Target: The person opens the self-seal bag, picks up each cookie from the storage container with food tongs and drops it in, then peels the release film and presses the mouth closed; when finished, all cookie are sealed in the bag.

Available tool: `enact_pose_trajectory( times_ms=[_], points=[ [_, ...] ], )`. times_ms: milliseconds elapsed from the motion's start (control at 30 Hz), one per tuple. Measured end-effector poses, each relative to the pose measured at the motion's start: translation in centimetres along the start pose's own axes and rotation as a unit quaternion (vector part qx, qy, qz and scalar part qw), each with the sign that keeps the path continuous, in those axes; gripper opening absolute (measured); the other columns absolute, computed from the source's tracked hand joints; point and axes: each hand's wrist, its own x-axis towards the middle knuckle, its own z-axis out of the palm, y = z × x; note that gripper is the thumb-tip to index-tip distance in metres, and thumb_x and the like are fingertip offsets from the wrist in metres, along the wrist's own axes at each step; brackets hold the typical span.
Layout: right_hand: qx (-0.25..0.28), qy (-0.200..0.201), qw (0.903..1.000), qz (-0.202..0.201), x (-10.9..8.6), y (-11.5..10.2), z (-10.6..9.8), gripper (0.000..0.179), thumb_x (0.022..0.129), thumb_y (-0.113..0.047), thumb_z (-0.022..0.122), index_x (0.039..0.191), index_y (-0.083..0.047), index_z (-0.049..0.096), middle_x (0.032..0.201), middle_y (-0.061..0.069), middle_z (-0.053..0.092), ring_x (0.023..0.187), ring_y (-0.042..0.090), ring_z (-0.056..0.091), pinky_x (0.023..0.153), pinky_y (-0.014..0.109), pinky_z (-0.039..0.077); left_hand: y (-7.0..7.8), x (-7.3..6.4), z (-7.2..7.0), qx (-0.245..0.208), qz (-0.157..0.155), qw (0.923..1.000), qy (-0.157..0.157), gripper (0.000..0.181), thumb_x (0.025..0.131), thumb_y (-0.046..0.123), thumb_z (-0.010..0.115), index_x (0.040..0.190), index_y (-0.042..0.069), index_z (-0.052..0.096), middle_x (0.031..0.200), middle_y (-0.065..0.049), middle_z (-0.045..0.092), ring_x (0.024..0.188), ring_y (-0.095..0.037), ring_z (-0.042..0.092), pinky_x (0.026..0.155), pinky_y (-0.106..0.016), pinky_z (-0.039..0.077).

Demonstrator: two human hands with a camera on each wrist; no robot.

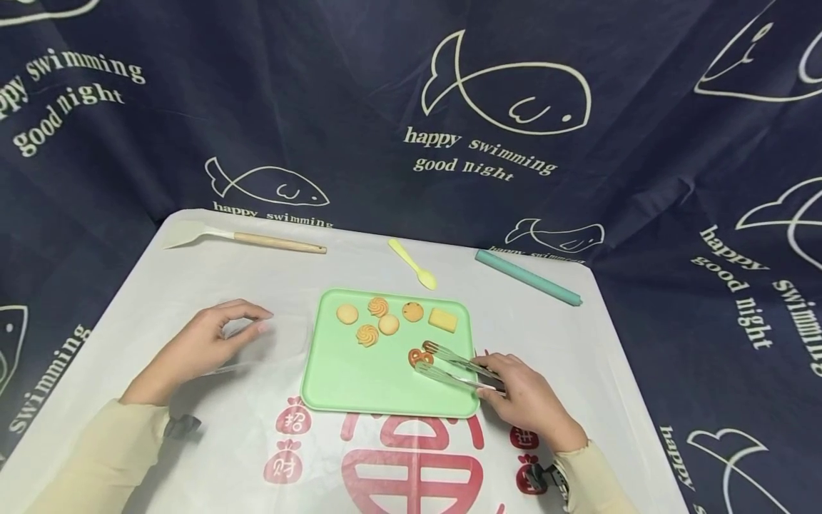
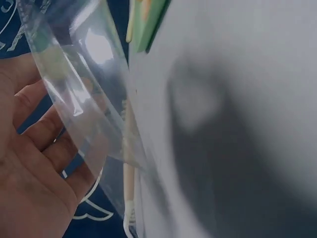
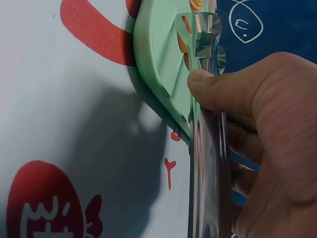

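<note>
Pinched between thumb and fingers of the right hand point(image 1: 531, 396), the shiny tongs point(image 3: 210, 163) have their tips on both sides of the pretzel-shaped biscuit point(image 1: 419, 356); whether they squeeze it, I cannot tell. This biscuit lies on the green tray point(image 1: 349, 378), together with six other biscuits point(image 1: 388, 324). I judge that the work is early: the tongs are placed for a pickup, the lifting is not yet done, and I can make out no biscuit in the clear bag point(image 2: 96, 54). The right hand is low at the tray's right edge. The left hand point(image 1: 200, 343) hovers left of the tray, fingers curved, holding the bag.
</note>
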Motion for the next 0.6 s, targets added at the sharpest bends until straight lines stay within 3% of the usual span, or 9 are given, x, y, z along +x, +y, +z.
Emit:
enact_pose_trajectory(
  times_ms=[167,467,600],
  points=[
    [-0.007,0.002,1.0,-0.003,0.1,-0.2,-0.1,0.047,0.085,-0.023,0.085,0.128,-0.014,0.067,0.126,0.006,0.067,0.118,0.026,0.061,0.094,0.05,0.053,0.0,0.2,1.4,-0.01,0.013,0.9996,-0.024,0.015,0.097,0.02,0.073,0.11,0.012,0.075,0.11,0.007,0.069,0.11,-0.022,0.063,0.097,-0.047,0.047],
    [0.03,0.032,0.999,-0.002,0.1,-0.2,0.3,0.038,0.089,-0.016,0.081,0.124,-0.011,0.067,0.111,-0.001,0.067,0.096,0.014,0.063,0.08,0.041,0.057,0.0,0.3,2.5,-0.003,0.037,0.9987,-0.034,0.015,0.094,0.015,0.076,0.109,0.013,0.075,0.109,0.01,0.069,0.108,-0.019,0.064,0.094,-0.042,0.051],
    [0.033,0.048,0.9983,-0.002,0.1,-0.1,0.4,0.036,0.09,-0.014,0.079,0.124,-0.01,0.066,0.112,0.0,0.067,0.098,0.013,0.061,0.08,0.041,0.056,-0.1,0.3,2.7,-0.003,0.038,0.9986,-0.038,0.015,0.095,0.015,0.075,0.11,0.014,0.075,0.111,0.009,0.069,0.109,-0.02,0.064,0.095,-0.043,0.05]
  ],
)
